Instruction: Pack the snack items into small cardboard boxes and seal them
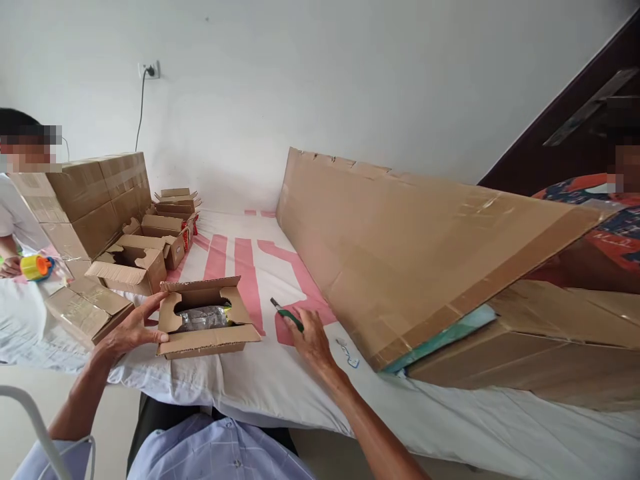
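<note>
Flaps are partly hiding the bag, the right hand the tool; the left edge is cropping a person.

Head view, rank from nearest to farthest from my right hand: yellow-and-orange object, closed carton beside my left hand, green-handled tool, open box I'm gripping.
1. Green-handled tool: in your right hand.
2. Open box: leftward, in your left hand.
3. Closed carton: farther left.
4. Yellow-and-orange object: far left.
</note>
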`<state>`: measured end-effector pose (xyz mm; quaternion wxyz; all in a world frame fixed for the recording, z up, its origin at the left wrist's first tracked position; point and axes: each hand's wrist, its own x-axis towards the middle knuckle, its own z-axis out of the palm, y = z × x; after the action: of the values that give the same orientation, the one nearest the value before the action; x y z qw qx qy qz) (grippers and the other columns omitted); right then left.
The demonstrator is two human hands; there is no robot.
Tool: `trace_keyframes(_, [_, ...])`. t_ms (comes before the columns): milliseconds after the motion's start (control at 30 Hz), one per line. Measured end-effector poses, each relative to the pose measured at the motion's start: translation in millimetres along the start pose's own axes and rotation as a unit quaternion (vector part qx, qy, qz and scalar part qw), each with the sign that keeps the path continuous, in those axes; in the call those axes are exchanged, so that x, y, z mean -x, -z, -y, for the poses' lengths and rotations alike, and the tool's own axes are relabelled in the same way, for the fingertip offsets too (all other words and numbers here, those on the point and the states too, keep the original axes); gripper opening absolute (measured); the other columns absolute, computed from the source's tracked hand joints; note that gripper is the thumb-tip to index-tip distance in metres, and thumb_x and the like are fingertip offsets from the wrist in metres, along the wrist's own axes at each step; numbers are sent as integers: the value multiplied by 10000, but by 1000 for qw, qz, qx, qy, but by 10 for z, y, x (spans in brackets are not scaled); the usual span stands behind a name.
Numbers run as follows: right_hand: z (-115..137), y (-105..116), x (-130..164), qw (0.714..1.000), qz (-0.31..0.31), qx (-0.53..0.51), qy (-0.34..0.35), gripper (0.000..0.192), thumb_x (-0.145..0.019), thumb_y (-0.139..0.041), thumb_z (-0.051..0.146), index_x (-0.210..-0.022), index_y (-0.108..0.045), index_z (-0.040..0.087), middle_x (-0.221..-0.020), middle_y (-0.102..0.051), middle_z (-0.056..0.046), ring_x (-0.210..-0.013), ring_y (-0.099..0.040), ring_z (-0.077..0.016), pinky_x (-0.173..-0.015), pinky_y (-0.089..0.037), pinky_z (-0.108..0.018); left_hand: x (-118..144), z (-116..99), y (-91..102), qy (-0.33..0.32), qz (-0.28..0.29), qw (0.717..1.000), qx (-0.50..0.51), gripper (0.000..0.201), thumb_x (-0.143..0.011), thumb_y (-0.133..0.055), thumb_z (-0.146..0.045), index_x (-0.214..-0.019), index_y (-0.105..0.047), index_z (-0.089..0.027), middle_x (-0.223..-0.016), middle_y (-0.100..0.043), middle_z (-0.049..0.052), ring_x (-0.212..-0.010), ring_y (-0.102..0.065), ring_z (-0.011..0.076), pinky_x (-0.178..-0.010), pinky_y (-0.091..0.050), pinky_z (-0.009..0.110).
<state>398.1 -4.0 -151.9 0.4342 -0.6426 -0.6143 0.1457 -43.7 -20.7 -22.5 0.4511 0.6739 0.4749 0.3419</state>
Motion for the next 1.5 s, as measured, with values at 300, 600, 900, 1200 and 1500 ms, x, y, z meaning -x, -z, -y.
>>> trace_keyframes(300, [1105, -214, 258, 957, 197, -193, 92, 1022, -853, -829, 515, -1704, -310, 289, -1727, -408, -163, -1594, -402, -369, -1275, -402, -578, -53, -70, -42, -16, -7, 989, -145, 1321, -565, -1014, -436, -1710, -364, -318, -1743, -361, 164, -1590, -370, 441, -1248, -435, 577])
trace_keyframes(600, [1148, -277, 186, 969, 185, -108, 126, 881, -909, -759, 434, -1669, -345, 266, -1690, -440, -163, -1586, -409, -334, -1293, -381, -540, 77, -46, -117, -18, -56, 972, -229, 1255, -579, -987, -522, -1653, -391, -266, -1493, -504, 143, -1407, -527, 420, -1184, -482, 588])
trace_keyframes(900, [1876, -195, -196, 969, 178, 136, 103, 407, -898, -656, 238, -1305, -673, 247, -1302, -677, -111, -1195, -656, -289, -915, -525, -365, -148, -342, -506, 64, -173, 903, -388, 646, -761, -826, -500, -1289, -621, -191, -1377, -607, 176, -1235, -670, 423, -1059, -531, 520])
trace_keyframes(1200, [1093, -141, -408, 991, 117, -38, 54, 443, -1012, -493, 313, -1429, -592, 200, -1122, -786, -101, -1009, -733, -255, -885, -562, -369, 160, -85, -194, 10, -262, 959, -112, 684, -968, -535, -450, -1621, -485, -254, -1553, -616, 102, -1485, -522, 380, -1191, -477, 500])
trace_keyframes(1500, [1555, 52, -505, 929, 186, 127, 293, 315, -990, -472, 84, -1090, -752, 188, -1184, -755, -120, -1147, -642, -260, -1030, -469, -373, 268, 30, -321, -8, -212, 912, -352, 506, -1013, -532, -553, -1369, -710, -241, -1537, -650, 143, -1608, -349, 452, -1309, -285, 660])
